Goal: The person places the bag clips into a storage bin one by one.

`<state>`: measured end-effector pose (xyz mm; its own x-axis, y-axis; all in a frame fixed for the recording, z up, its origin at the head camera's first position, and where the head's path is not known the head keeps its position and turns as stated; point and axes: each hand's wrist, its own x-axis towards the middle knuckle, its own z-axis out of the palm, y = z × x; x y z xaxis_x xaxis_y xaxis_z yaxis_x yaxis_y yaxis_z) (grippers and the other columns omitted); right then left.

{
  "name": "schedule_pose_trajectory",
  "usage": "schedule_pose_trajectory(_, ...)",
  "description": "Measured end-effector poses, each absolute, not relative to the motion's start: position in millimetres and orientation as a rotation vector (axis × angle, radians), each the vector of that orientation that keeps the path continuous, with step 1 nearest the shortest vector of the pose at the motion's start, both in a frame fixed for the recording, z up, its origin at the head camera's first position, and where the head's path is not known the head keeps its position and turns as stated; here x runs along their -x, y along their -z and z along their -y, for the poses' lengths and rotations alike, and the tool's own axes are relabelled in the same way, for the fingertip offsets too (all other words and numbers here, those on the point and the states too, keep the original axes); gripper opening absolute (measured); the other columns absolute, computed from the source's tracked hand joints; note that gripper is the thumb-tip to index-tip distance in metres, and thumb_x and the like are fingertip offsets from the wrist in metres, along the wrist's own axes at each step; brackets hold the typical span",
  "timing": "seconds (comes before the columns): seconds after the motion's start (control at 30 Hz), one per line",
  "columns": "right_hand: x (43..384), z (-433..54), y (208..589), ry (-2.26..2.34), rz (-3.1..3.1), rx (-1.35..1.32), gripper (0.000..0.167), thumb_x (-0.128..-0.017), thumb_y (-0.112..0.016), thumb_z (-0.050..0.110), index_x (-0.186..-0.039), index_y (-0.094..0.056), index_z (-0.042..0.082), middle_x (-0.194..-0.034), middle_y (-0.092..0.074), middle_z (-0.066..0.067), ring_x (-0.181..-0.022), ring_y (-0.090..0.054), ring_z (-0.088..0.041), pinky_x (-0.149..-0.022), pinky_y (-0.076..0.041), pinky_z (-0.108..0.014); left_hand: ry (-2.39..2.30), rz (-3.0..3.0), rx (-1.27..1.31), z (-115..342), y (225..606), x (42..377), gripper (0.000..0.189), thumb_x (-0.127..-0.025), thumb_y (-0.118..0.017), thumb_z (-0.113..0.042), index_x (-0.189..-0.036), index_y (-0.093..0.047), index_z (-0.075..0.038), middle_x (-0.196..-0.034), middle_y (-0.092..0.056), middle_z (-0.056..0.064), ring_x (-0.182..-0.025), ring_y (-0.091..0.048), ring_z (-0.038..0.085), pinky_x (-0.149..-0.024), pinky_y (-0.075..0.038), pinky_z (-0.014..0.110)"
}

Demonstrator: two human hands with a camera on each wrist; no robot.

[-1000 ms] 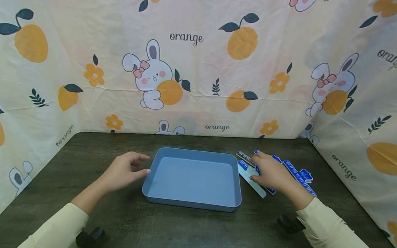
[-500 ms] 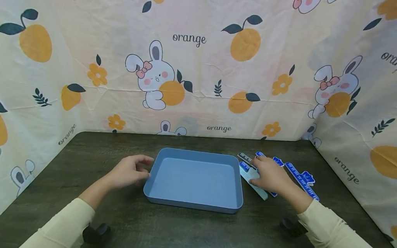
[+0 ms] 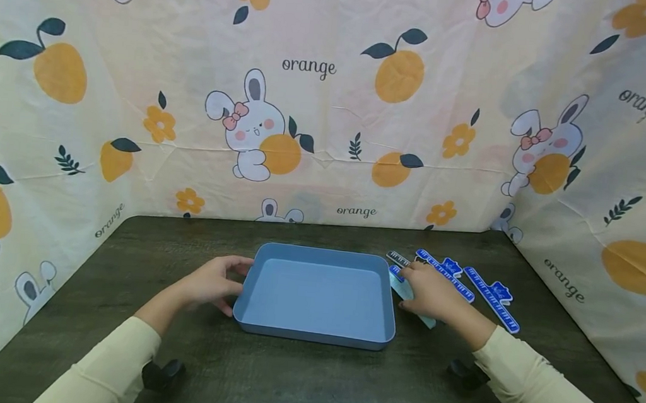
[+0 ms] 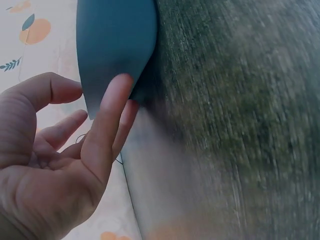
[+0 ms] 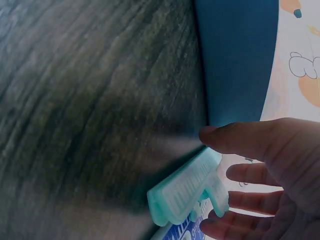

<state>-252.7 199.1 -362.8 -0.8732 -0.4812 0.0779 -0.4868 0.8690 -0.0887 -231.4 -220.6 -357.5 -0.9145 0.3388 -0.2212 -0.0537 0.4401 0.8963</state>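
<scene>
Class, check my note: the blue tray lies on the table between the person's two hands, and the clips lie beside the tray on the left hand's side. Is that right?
Not quite. The clips lie on the side of the right hand, as the head view shows. The blue tray does lie on the table between the two hands.

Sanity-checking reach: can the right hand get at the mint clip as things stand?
Probably yes: the right hand is right at the mint clip, with nothing visible between them in the right wrist view. The blue tray stands close by, so that side may be tight.
</scene>
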Motion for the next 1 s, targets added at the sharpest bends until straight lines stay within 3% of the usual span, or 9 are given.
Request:
schedule_pose_trajectory(0.23,254.3,-196.1,366.7,-0.129,2.984,-0.780,0.054,-0.070,-0.087,0.021,-0.115,-0.067,-0.002,-0.107,-0.064,-0.017,-0.098,-0.061,-0.033,-0.080,-0.054,-0.048,-1.520,-2.235,-0.178,218.8,358.8,233.6,0.068,-0.090,-0.057,0.004,-0.151,-0.026,0.002,-0.135,-0.047,0.030,-0.095,-0.065,0.030,-0.059,-0.060,0.045)
schedule_pose_trajectory(0.57,254.1,-193.5,366.0,-0.142,3.025,-0.770,0.045,-0.072,-0.083,0.012,-0.113,-0.068,0.000,-0.103,-0.064,-0.014,-0.091,-0.061,-0.028,-0.073,-0.054,-0.044,-1.555,-2.207,-0.128,218.5,359.0,232.4,0.071,-0.090,-0.056,0.005,-0.152,-0.024,-0.001,-0.134,-0.049,0.029,-0.096,-0.066,0.031,-0.058,-0.060,0.045)
schedule_pose_trajectory(1.0,251.5,-197.5,364.1,-0.185,3.083,-0.662,0.049,-0.066,-0.085,0.010,-0.111,-0.067,0.001,-0.102,-0.065,-0.015,-0.086,-0.060,-0.027,-0.072,-0.054,-0.044,-1.650,-2.107,-0.085,221.5,358.5,230.5,0.072,-0.088,-0.057,0.009,-0.152,-0.025,-0.002,-0.136,-0.047,0.030,-0.100,-0.065,0.033,-0.064,-0.060,0.048)
